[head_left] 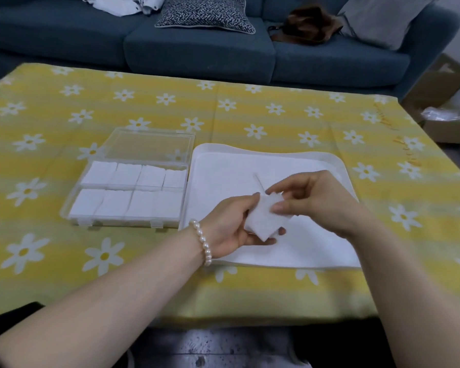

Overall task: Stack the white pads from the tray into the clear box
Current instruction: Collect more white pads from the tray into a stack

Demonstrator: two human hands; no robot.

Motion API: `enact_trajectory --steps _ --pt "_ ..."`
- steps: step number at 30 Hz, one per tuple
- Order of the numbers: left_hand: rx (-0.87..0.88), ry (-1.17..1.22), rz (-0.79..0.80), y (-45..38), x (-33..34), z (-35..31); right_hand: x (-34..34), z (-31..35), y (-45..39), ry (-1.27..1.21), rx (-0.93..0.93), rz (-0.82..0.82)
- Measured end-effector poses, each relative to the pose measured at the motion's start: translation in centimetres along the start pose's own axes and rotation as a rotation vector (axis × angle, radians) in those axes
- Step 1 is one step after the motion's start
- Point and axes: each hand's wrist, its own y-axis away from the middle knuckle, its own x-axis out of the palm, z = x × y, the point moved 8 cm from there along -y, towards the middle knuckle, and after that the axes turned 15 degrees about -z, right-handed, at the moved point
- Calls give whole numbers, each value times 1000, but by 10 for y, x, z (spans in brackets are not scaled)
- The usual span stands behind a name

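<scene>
A: Where are the white pads?
B: A small stack of pads (263, 217) sits in both hands above the white tray (340, 166). The left hand (231, 229) cradles it from below, fingers curled round it; the right hand (308, 197) pinches its upper edge.
A: And the rest?
B: In the clear box (128, 181), just left of the tray on the desk (276, 112). Pads fill two rows there; its lid (149, 143) lies open behind. A pearl bracelet (203, 243) circles the left wrist.
</scene>
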Motion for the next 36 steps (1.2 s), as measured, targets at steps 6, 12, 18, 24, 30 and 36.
enact_trajectory --steps 6,12,18,24,30,36 --pt "-48 -100 44 2 2 9 2 -8 -3 283 -42 -20" --pt "-41 -158 12 2 0 11 10 -5 -1 282 -57 33" --pt "-55 -140 10 1 -1 11 8 -7 -5 214 -43 13" --pt "-60 -115 64 5 3 9 17 -10 -6 437 -199 -51" --pt "-34 38 38 5 -4 -6 23 -2 4 601 -332 -87" --pt "-3 48 -1 6 -11 -9 43 -11 7 879 -427 -21"
